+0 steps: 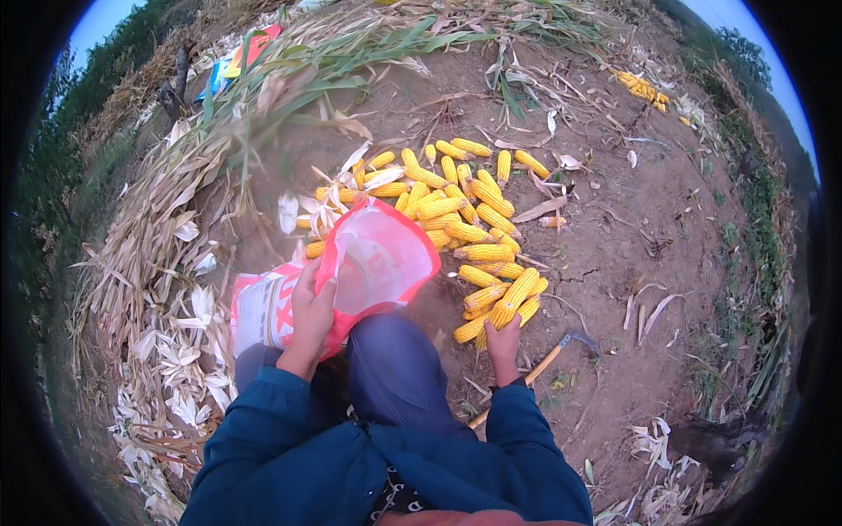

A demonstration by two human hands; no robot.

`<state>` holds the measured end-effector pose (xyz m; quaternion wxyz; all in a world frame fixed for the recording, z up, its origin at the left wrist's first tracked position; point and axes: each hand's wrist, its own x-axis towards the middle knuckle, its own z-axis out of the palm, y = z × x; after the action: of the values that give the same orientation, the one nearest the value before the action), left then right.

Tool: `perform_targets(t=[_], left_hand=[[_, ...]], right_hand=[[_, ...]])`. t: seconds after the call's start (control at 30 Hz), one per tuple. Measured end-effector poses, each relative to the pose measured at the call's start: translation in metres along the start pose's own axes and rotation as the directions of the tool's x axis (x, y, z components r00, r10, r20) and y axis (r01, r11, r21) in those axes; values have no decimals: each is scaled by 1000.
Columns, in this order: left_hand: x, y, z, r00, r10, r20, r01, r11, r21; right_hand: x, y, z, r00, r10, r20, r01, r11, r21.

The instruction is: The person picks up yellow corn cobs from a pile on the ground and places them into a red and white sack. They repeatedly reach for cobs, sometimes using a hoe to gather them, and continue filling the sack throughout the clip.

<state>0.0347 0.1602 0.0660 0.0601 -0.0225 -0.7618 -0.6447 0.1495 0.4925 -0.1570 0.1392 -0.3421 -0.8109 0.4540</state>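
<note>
My left hand (312,308) grips the red rim of a white and red woven sack (375,266), whose mouth gapes toward the corn. The sack leans by my left knee and bears printing. Down to the right, my right hand (502,342) is closed around the lower end of a yellow corn cob (517,296); its fingers are mostly hidden beneath it. Other husked cobs lie under and around that hand. A loose heap of corn cobs (454,210) spreads on the soil beyond the sack, partly covered by its rim.
A sickle (549,361) with a wooden handle lies right of my right hand. Dry stalks (171,191) and pale husks (191,355) cover the left side. Farther off are another corn pile (641,89), a stump (176,85) and colourful bags (240,56).
</note>
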Motion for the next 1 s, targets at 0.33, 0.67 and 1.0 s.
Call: perform_targets(t=[0.33,0.67,1.0], left_hand=[[13,-7,-4,998,-48,40,54,987,-152],[9,-8,-17,977,-137,161,183,929,-323],[13,-40,3,947,-247,207,292,930,-225]], right_hand=[[34,-214,73,966,-73,249,-141,657,740],[62,-52,81,988,149,46,-146,775,615],[100,72,58,838,537,-93,-541,800,-260]])
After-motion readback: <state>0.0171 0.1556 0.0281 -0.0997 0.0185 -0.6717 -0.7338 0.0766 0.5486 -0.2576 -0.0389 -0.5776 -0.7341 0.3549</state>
